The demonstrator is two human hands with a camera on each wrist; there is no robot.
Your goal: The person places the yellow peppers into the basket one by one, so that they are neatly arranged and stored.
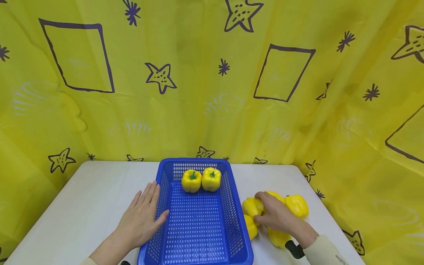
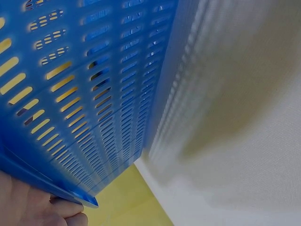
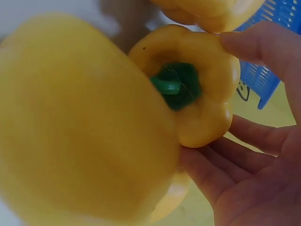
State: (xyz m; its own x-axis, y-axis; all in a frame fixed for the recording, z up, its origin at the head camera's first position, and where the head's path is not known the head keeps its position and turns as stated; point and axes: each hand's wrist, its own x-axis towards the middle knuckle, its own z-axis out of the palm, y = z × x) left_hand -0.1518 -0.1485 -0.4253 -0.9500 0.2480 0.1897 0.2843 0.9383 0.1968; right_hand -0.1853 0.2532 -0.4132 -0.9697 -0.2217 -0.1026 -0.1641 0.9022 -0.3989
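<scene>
While the left hand [image 1: 140,217] rests straight-fingered on the blue basket [image 1: 159,170] at its left rim, perhaps for steadying, the right hand [image 1: 278,213] pinches a yellow pepper [image 1: 251,207].

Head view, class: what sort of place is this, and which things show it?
Probably a curtained-off tabletop workspace: a yellow patterned curtain hangs behind and along both sides of a white table, which bears a blue perforated basket and yellow bell peppers.
</scene>
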